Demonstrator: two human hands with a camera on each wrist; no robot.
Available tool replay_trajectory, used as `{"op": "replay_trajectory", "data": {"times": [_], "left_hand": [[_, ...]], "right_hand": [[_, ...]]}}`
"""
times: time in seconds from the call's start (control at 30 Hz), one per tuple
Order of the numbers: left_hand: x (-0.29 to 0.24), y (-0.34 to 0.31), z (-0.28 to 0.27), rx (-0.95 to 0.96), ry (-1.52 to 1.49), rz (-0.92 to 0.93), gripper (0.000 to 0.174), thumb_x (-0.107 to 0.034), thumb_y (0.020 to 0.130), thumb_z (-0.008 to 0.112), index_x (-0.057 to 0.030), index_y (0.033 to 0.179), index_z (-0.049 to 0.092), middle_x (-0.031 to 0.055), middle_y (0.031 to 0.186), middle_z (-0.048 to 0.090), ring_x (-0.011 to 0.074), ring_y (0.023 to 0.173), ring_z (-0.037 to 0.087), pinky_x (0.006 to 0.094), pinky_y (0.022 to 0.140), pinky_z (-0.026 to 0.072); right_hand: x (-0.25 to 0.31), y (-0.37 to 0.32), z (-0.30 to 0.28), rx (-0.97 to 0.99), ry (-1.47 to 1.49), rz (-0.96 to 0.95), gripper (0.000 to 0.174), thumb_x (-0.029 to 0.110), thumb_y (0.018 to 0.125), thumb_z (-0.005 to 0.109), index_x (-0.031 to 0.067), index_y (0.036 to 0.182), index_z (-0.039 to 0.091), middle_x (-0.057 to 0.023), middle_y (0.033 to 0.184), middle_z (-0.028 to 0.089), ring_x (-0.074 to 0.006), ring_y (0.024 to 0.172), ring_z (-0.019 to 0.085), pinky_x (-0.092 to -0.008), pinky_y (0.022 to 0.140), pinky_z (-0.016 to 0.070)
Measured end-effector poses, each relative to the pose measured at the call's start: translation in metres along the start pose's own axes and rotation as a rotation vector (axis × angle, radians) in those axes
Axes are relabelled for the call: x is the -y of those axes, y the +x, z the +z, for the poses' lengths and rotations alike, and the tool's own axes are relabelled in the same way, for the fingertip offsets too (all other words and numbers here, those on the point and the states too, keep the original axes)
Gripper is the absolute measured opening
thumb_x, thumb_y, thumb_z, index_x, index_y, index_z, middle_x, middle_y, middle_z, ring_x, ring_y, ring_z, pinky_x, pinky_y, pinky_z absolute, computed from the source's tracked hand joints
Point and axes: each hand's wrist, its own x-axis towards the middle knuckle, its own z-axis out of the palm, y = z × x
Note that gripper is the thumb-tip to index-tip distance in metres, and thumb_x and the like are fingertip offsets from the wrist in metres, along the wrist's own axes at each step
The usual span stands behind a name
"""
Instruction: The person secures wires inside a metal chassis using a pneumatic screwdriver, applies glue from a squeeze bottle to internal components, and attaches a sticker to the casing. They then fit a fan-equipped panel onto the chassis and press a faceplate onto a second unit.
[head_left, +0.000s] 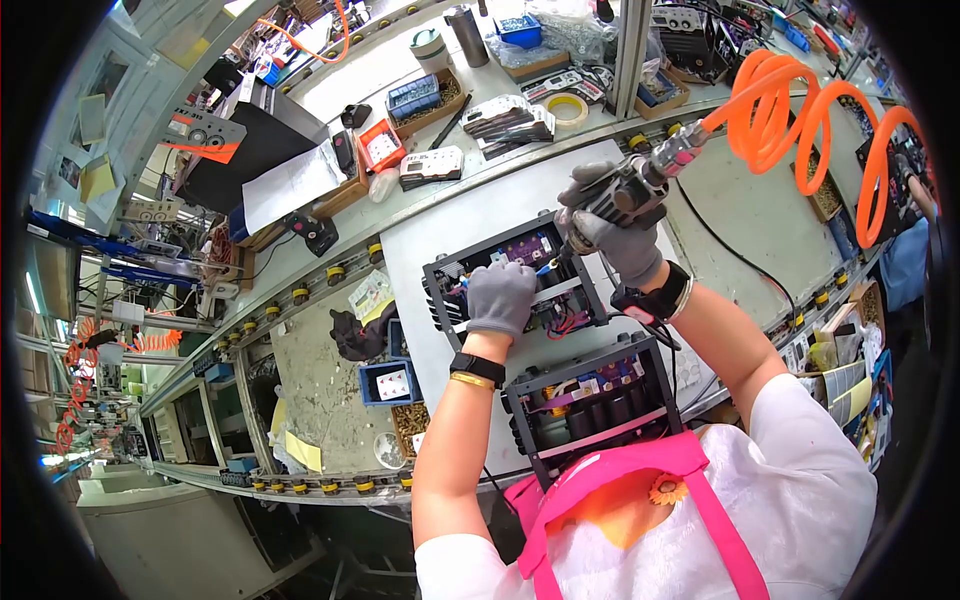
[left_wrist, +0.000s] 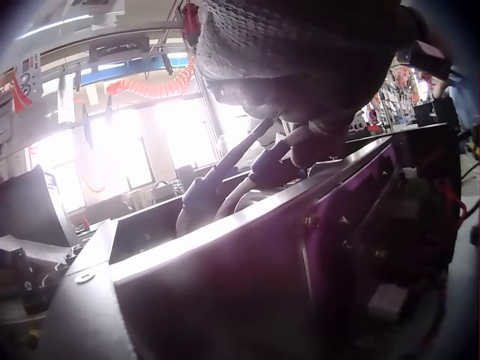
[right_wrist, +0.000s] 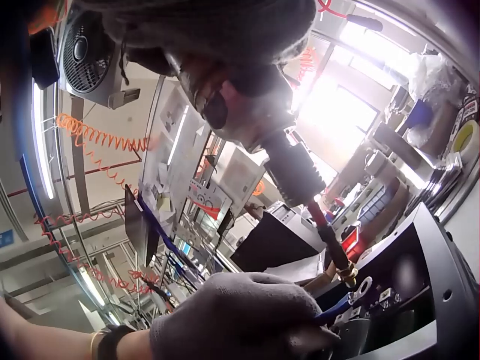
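Observation:
My gloved left hand (head_left: pixel 502 297) is over the open black-framed machine (head_left: pixel 440 272), pinching a cable with a ring terminal (right_wrist: pixel 363 288) and a blue sleeve. Dark cables with sleeved ends (left_wrist: pixel 202 193) run below its fingers in the left wrist view. The gloved right hand (head_left: pixel 632 250) grips an air screwdriver (head_left: pixel 628 198), fed by a coiled orange hose (head_left: pixel 765 100). In the right wrist view the driver's bit (right_wrist: pixel 330 244) points down, with a brass-coloured piece (right_wrist: pixel 346 274) at its tip close over the ring terminal. Inside the frame sits a purple circuit board (head_left: pixel 520 250).
A second black-framed machine (head_left: pixel 600 400) stands nearer the body. To its left are a blue bin (head_left: pixel 385 384) and a box of small brass-coloured parts (head_left: pixel 410 425). Across the bench lie a red bin (head_left: pixel 381 145), labelled panels (head_left: pixel 432 166) and a tape roll (head_left: pixel 567 110).

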Motion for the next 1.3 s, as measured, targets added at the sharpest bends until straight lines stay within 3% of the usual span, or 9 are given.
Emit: {"op": "replay_trajectory", "data": {"times": [0.13, 0.4, 0.43, 0.67, 0.77, 0.9, 1.03, 1.17, 1.3], "left_hand": [[0.000, 0.000, 0.003, -0.012, 0.032, -0.016, 0.008, -0.017, 0.076, 0.056, -0.0148, 0.069, 0.060, 0.0020, 0.067, 0.060, 0.0193, 0.069, 0.062, 0.0352, 0.060, 0.0440], [0.002, 0.015, 0.002, 0.013, 0.068, -0.174, 0.008, -0.016, 0.075, 0.057, -0.0141, 0.070, 0.063, 0.0020, 0.067, 0.060, 0.0209, 0.069, 0.061, 0.0370, 0.062, 0.0449], [0.001, 0.017, 0.004, 0.026, 0.075, -0.195, 0.009, -0.015, 0.075, 0.057, -0.0139, 0.070, 0.064, 0.0019, 0.067, 0.060, 0.0212, 0.069, 0.061, 0.0374, 0.063, 0.0456], [0.000, 0.021, -0.001, 0.108, 0.118, -0.249, 0.011, -0.017, 0.078, 0.059, -0.0113, 0.072, 0.066, 0.0049, 0.078, 0.063, 0.0239, 0.084, 0.063, 0.0378, 0.074, 0.0475], [0.009, 0.023, -0.014, 0.314, -0.060, -0.188, 0.011, -0.018, 0.078, 0.059, -0.0080, 0.079, 0.064, 0.0075, 0.081, 0.063, 0.0276, 0.082, 0.064, 0.0398, 0.073, 0.0495], [0.014, 0.022, -0.004, 0.274, -0.233, -0.225, 0.023, -0.019, 0.079, 0.059, -0.0079, 0.097, 0.051, 0.0139, 0.083, 0.062, 0.0330, 0.070, 0.063, 0.0430, 0.062, 0.0516], [0.017, 0.022, 0.019, 0.153, -0.186, -0.364, 0.027, -0.015, 0.080, 0.057, -0.0058, 0.103, 0.049, 0.0145, 0.077, 0.062, 0.0298, 0.070, 0.065, 0.0410, 0.058, 0.0522], [0.011, 0.036, 0.059, 0.096, -0.057, -0.444, 0.024, -0.014, 0.083, 0.052, -0.0059, 0.106, 0.053, 0.0092, 0.068, 0.064, 0.0276, 0.061, 0.066, 0.0401, 0.052, 0.0517], [0.010, 0.045, 0.045, 0.113, -0.105, -0.588, 0.013, -0.017, 0.085, 0.051, -0.0115, 0.094, 0.058, 0.0100, 0.071, 0.066, 0.0278, 0.066, 0.067, 0.0388, 0.054, 0.0513]], "right_hand": [[-0.016, 0.000, -0.004, 0.108, -0.010, -0.005, 0.043, -0.010, 0.076, 0.056, 0.0030, 0.116, 0.050, -0.0120, 0.097, 0.062, -0.0185, 0.085, 0.063, -0.0322, 0.076, 0.0536], [-0.043, 0.011, 0.007, 0.108, -0.052, -0.040, 0.042, -0.010, 0.075, 0.060, 0.0031, 0.114, 0.051, -0.0097, 0.096, 0.063, -0.0156, 0.087, 0.063, -0.0301, 0.077, 0.0532], [-0.040, 0.012, 0.012, 0.062, -0.027, -0.022, 0.038, -0.006, 0.073, 0.066, 0.0020, 0.109, 0.057, -0.0051, 0.093, 0.064, -0.0102, 0.085, 0.061, -0.0257, 0.077, 0.0506], [-0.042, 0.014, 0.015, 0.083, -0.067, 0.061, 0.035, -0.004, 0.075, 0.065, 0.0017, 0.109, 0.058, -0.0038, 0.093, 0.065, -0.0090, 0.085, 0.061, -0.0251, 0.077, 0.0509], [-0.049, 0.019, 0.019, 0.081, -0.085, 0.046, 0.037, -0.002, 0.074, 0.066, 0.0011, 0.110, 0.058, -0.0031, 0.093, 0.065, -0.0080, 0.082, 0.061, -0.0238, 0.073, 0.0514], [-0.052, 0.020, 0.023, 0.078, -0.135, 0.018, 0.038, 0.000, 0.072, 0.067, 0.0002, 0.109, 0.058, -0.0035, 0.091, 0.066, -0.0081, 0.082, 0.062, -0.0235, 0.073, 0.0516], [-0.052, 0.018, 0.022, 0.068, -0.168, -0.013, 0.036, 0.000, 0.073, 0.066, -0.0009, 0.108, 0.059, -0.0043, 0.090, 0.066, -0.0094, 0.081, 0.063, -0.0246, 0.075, 0.0515], [-0.048, 0.016, 0.024, 0.057, -0.169, 0.073, 0.035, -0.002, 0.074, 0.065, -0.0013, 0.108, 0.059, -0.0047, 0.091, 0.066, -0.0106, 0.083, 0.063, -0.0252, 0.076, 0.0514], [-0.052, 0.016, 0.027, 0.086, -0.198, 0.006, 0.030, -0.004, 0.072, 0.066, -0.0003, 0.101, 0.059, -0.0048, 0.089, 0.066, -0.0109, 0.082, 0.063, -0.0258, 0.076, 0.0520]]}}
